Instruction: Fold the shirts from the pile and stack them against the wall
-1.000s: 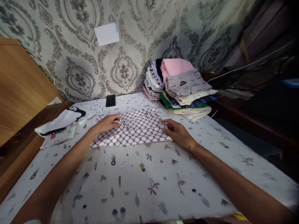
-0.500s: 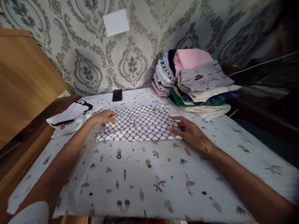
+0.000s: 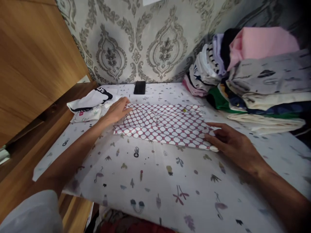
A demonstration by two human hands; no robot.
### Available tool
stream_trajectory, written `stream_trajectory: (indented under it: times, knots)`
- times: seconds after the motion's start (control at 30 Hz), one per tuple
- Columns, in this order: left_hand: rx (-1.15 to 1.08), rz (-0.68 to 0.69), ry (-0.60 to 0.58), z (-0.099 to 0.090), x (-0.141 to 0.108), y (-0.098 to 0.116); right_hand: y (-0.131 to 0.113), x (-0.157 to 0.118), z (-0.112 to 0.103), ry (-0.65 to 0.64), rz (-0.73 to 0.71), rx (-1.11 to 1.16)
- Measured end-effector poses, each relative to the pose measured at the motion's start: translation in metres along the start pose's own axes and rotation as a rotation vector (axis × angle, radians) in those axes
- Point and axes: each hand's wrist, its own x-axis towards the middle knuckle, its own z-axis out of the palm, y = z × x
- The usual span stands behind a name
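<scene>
A folded garment [image 3: 162,124], white with a red and dark lattice pattern, lies flat on the patterned sheet [image 3: 150,178] in front of me. A small yellow-green mark shows near its far edge. My left hand [image 3: 118,110] rests at the garment's far left corner, fingers stretched and touching the fabric. At the right end, my right hand [image 3: 233,145] has its thumb and index finger apart, both touching the garment's edge. The other right fingers are curled and partly hidden.
Tall stacks of folded clothes [image 3: 262,77] stand at the back right. A small clothes pile [image 3: 89,102] lies left of my left hand. A dark phone-like rectangle [image 3: 139,87] sits near the wall. Wooden furniture [image 3: 36,64] borders the left side.
My view has shifted, so the garment and clothes stacks appear further right and the stacks larger. Both hands stay at the garment's two ends.
</scene>
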Motion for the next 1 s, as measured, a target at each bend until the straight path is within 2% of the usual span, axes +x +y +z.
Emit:
stream_trajectory:
  times: [0.1, 0.17, 0.2, 0.27, 0.33, 0.43, 0.53, 0.67, 0.87, 1.0]
  knots:
    - [0.041, -0.202, -0.125, -0.018, -0.043, 0.001, -0.005, 0.003, -0.004, 0.071, -0.063, -0.178]
    - [-0.005, -0.260, -0.205, -0.021, -0.070, 0.002, -0.020, 0.010, 0.001, 0.096, -0.207, -0.258]
    - [-0.049, -0.266, -0.217, -0.020, -0.080, 0.002, -0.031, 0.016, 0.008, 0.051, -0.292, -0.251]
    - [-0.160, -0.253, -0.176, -0.014, -0.095, 0.002, -0.057, 0.030, 0.031, -0.109, -0.431, -0.196]
    - [-0.271, -0.229, -0.096, -0.005, -0.100, 0.003, -0.085, 0.048, 0.064, -0.248, -0.490, -0.176]
    - [-0.402, -0.213, 0.002, 0.003, -0.103, 0.003, -0.114, 0.072, 0.112, -0.211, -0.459, -0.245]
    - [-0.518, -0.211, 0.044, 0.005, -0.106, 0.002, -0.123, 0.085, 0.141, -0.166, -0.441, -0.261]
    - [-0.532, -0.223, 0.054, 0.005, -0.110, -0.002, -0.118, 0.082, 0.149, -0.099, -0.454, -0.153]
    - [-0.167, -0.275, 0.025, 0.010, -0.105, -0.004, -0.119, 0.071, 0.148, -0.052, -0.435, -0.032]
    - [-0.086, -0.304, 0.002, 0.010, -0.104, -0.002, -0.123, 0.071, 0.147, -0.077, -0.340, -0.016]
